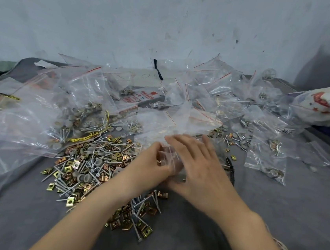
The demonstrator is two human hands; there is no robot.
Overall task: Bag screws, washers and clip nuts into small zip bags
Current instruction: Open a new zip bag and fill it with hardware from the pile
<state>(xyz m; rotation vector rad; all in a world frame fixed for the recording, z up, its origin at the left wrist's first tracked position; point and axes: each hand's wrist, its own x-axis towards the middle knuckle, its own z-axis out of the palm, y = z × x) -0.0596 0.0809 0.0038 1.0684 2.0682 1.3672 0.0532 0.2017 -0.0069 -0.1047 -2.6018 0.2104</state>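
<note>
Pinching the small zip bag (169, 159) with curled fingers, the left hand (151, 164) grips its left edge. The right hand (202, 170) lies against the bag's other side, fingers straight and spread, uncurled. The bag sits between both hands, over the pile of screws, washers and clip nuts (94, 164) on the grey surface (294, 211). Filled bags (267, 157) lie to the right.
</note>
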